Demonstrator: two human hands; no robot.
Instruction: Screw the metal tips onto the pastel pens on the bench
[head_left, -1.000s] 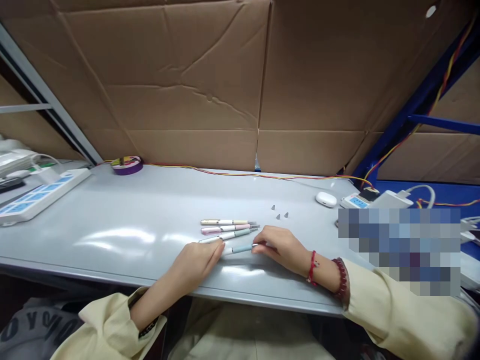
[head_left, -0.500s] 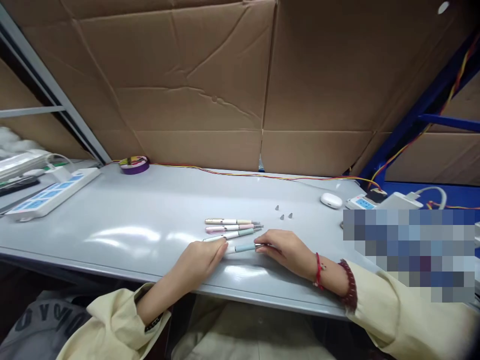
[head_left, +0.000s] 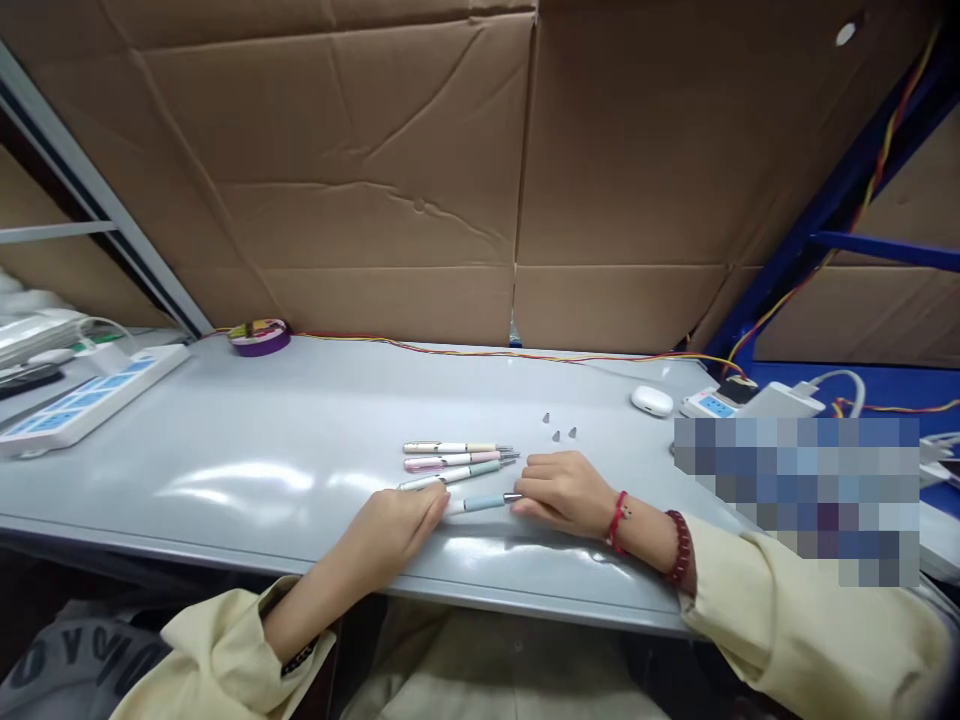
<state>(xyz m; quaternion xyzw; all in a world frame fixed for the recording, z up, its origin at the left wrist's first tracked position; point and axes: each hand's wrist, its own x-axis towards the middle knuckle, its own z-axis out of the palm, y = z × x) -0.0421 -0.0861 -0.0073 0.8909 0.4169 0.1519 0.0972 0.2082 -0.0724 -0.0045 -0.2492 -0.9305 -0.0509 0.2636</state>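
A white pen with a light blue grip (head_left: 486, 502) points to the right, just above the table. Its rear part is wrapped in my left hand (head_left: 401, 525), which is closed. At its silver tip, the bent fingers of my right hand (head_left: 564, 492) are closed around the end. Behind it lie a cream-and-white pen (head_left: 450, 448), a pink-and-white pen (head_left: 450, 461) and a green-and-white pen (head_left: 476, 471), thin metal ends bare and facing right. My left fingers partly cover the green one. Three small grey cone-shaped pen tips (head_left: 556, 436) sit beyond my right hand.
On the grey table (head_left: 300, 420) are a purple round roll (head_left: 259, 338) at the back left, a white power strip (head_left: 97, 400) at far left and a white earphone case (head_left: 652, 401) at right. A red-yellow wire (head_left: 450, 349) runs along the cardboard wall (head_left: 360, 230). A blurred patch hides the right side.
My right fingers have curled in more around the pen's end, where the silver tip now shows. The pen and my left hand stay together. The whole view has shifted slightly.
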